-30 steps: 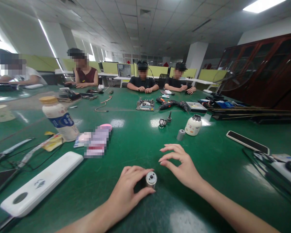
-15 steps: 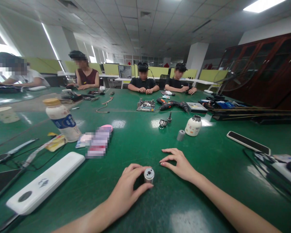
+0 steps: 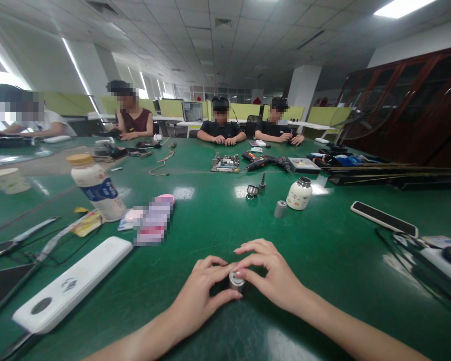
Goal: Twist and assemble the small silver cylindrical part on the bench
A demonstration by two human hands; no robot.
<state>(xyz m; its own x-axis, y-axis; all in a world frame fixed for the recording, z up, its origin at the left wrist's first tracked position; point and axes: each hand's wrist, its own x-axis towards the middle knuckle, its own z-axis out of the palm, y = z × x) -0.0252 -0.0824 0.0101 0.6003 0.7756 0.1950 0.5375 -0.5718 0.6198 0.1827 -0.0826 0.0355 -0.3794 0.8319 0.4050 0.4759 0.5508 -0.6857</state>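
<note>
A small silver metal cylinder [image 3: 236, 285] stands on the green table in front of me. My left hand [image 3: 199, 288] grips its side between thumb and fingers. From the right, my right hand [image 3: 272, 273] reaches over, its thumb and index finger closed at the cylinder's top rim. Those fingertips hide most of the top face. A second cylinder [image 3: 280, 208] of the same look stands farther off, beside a white patterned jar [image 3: 299, 193] without its lid.
To the left lie a white power bank-like bar [image 3: 73, 286] and a drink bottle [image 3: 96, 188]. Ahead are a circuit board [image 3: 225, 163], power drills [image 3: 265, 161] and small metal parts [image 3: 252, 191]. A phone-like slab [image 3: 384, 218] lies right. Several people sit across the table.
My right hand has moved left and down onto the cylinder's top, from free space beside it. My left hand still holds the cylinder, which has shifted slightly right and nearer.
</note>
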